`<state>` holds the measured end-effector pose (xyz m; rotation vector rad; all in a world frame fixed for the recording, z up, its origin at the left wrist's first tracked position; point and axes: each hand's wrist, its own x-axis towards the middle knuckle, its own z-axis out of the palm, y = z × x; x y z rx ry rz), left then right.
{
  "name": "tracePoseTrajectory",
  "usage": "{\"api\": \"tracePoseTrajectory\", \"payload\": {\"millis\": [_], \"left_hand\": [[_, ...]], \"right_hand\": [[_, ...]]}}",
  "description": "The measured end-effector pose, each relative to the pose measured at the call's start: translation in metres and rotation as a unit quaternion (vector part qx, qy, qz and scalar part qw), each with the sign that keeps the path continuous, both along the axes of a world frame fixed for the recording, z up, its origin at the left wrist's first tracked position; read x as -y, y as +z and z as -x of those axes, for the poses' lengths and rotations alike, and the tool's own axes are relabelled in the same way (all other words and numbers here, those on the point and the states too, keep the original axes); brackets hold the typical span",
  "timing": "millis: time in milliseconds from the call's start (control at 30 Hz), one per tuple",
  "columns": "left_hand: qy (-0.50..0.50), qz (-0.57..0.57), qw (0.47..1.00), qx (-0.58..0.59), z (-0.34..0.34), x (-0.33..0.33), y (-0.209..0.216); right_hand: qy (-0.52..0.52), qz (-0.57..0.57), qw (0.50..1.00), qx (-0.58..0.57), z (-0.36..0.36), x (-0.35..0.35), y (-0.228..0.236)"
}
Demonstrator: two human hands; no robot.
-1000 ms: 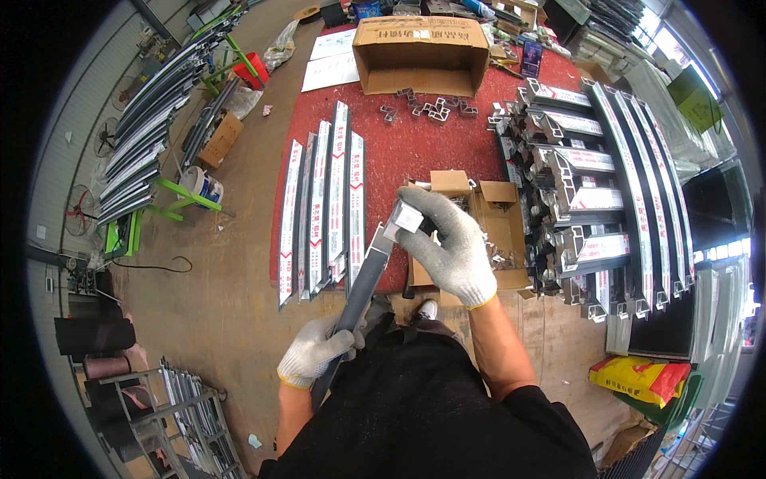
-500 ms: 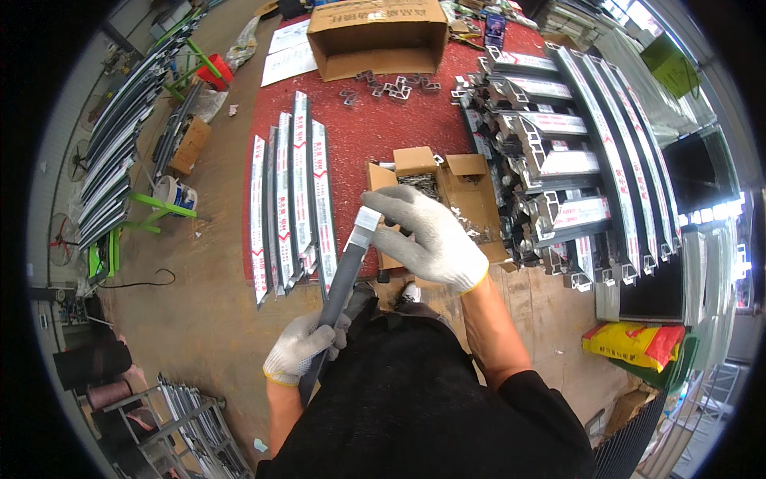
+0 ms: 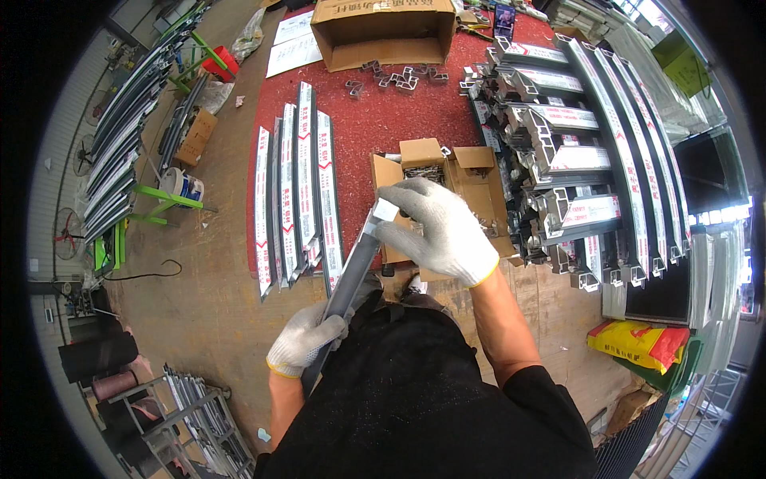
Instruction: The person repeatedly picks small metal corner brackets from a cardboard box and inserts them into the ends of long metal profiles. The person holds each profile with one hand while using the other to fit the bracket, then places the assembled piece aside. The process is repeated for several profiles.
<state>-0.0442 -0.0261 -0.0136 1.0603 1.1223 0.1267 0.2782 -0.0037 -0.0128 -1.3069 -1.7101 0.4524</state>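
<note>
A dark grey metal profile bar (image 3: 354, 269) slants up in front of my body. My left hand (image 3: 306, 342), in a whitish-grey work glove, is wrapped round its lower part. At the bar's upper end sits a silver metal corner piece (image 3: 384, 211). My gloved right hand (image 3: 440, 233) grips this piece between thumb and fingers. How deep the piece sits inside the bar is hard to tell. Just beyond my right hand stand open cardboard boxes (image 3: 475, 188), one with small metal parts (image 3: 424, 172). The bar's lower end is hidden by my left hand and body.
On the red table (image 3: 363, 120), several film-wrapped profiles (image 3: 303, 176) lie at left, and a stack of frame pieces (image 3: 586, 160) at right. Loose metal corner pieces (image 3: 399, 80) lie before a large carton (image 3: 383, 44). A green rack (image 3: 159, 199) stands left.
Less of the silver corner piece shows beyond the bar's end, and my right hand stays closed on it. The bar has tilted slightly further right. The whole view has shifted a little.
</note>
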Motion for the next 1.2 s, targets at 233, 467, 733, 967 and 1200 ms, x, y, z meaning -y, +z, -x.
{"api": "tracePoseTrajectory", "payload": {"millis": [233,467,733,967,1200], "left_hand": [[0.001,-0.011,1.000,-0.010,-0.006,0.000,0.004],[0.018,-0.014,0.999,0.024,-0.007,0.002,-0.007],[0.013,-0.055,0.998,0.007,-0.016,0.000,-0.011],[-0.101,-0.287,0.930,-0.208,-0.035,-0.008,0.011],[-0.081,-0.265,0.933,-0.230,-0.057,-0.010,0.030]], "right_hand": [[-0.011,0.058,0.997,0.052,-0.001,-0.003,0.002],[0.054,0.089,0.994,0.028,-0.012,-0.001,0.021],[-0.024,-0.039,0.999,0.022,0.008,-0.004,-0.005],[-0.036,0.042,0.993,-0.101,-0.011,0.003,0.002],[-0.135,0.005,0.984,-0.115,0.009,-0.003,0.013]]}}
